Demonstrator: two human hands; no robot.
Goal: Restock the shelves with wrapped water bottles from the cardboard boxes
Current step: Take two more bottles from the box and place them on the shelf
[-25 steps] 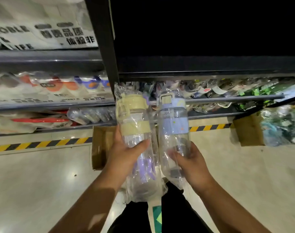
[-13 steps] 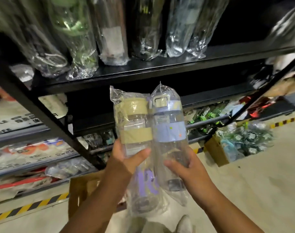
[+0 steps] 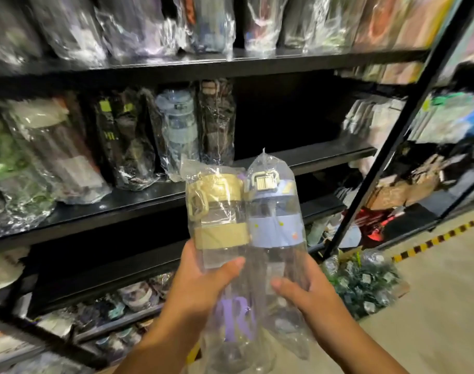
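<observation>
At lower centre the left hand [image 3: 200, 282] grips a yellow-lidded wrapped bottle [image 3: 217, 211]; the right hand [image 3: 306, 290] grips a blue-lidded wrapped bottle [image 3: 273, 211] touching it, both upright before the black shelf [image 3: 311, 157]; more wrapped bottles [image 3: 122, 147] stand at centre left.

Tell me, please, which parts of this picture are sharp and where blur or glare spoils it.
Head view, centre: the yellow bottle, blue bottle, left hand and right hand are fairly sharp. Head view, edges: shelved stock is motion-smeared, with glare on its wrapping. The shelf casts deep shadow beneath.
</observation>
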